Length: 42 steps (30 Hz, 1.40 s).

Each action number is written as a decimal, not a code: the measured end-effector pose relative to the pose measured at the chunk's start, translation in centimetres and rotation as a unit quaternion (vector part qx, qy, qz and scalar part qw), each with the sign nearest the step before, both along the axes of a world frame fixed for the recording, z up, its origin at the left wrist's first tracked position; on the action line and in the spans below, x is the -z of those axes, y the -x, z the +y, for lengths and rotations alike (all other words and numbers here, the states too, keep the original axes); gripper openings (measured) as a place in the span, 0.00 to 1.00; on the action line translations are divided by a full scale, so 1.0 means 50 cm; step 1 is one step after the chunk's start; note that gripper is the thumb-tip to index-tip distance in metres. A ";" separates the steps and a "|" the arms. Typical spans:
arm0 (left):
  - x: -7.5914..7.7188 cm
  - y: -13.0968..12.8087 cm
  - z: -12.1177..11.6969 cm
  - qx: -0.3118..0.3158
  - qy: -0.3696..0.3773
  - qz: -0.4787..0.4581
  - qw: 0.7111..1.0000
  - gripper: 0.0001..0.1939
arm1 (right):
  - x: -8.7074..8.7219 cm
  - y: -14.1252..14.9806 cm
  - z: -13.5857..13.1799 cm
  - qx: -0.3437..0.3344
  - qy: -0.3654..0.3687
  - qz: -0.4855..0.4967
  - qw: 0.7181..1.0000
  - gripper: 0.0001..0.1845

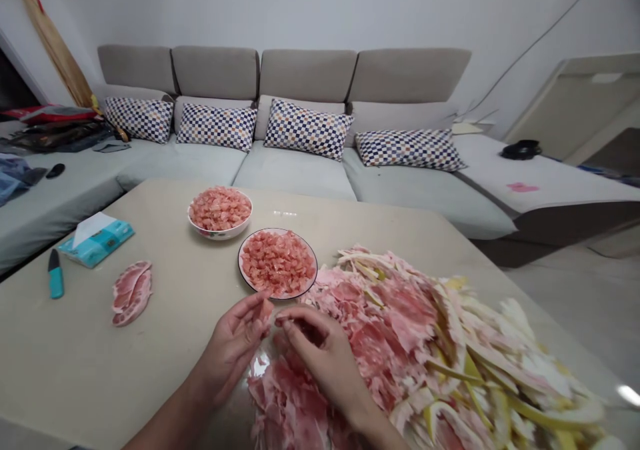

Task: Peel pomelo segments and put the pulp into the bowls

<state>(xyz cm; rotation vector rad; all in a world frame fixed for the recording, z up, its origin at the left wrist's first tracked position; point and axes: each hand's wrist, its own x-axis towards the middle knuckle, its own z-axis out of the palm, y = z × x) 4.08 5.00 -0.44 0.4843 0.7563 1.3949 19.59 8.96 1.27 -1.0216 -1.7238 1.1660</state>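
My left hand (235,343) holds a small piece of pink pomelo flesh (267,310) between thumb and fingers, just in front of the plate. Close beside it, my right hand (325,357) is pinched, thumb against forefinger; what it grips, if anything, is too small to make out. Loose pink pulp covers a dark-rimmed white plate (315,270) just beyond my hands. Behind that plate, a white bowl (220,235) is heaped with similar pulp. Under and right of my right hand spreads a large pile of pink membranes and pomelo peel (410,317).
On the table's left lie a pomelo segment (133,293), a knife with a turquoise handle (56,285) and a blue tissue pack (103,242). A grey sofa (295,170) with patterned cushions (309,130) runs along the table's far side.
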 end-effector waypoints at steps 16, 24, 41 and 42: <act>0.014 0.009 0.002 -0.033 -0.122 0.294 0.947 0.20 | -0.001 -0.006 0.005 -0.016 0.126 0.026 0.992 0.09; 0.017 0.005 0.003 -0.031 -0.122 0.315 0.941 0.20 | -0.005 0.006 0.001 0.029 0.177 0.046 0.983 0.08; 0.008 -0.014 -0.005 0.019 -0.104 0.308 0.945 0.20 | 0.008 0.018 -0.004 0.011 0.229 0.159 0.960 0.19; 0.006 -0.014 -0.004 0.018 -0.110 0.317 0.942 0.19 | 0.007 0.019 -0.005 0.011 0.224 0.158 0.962 0.19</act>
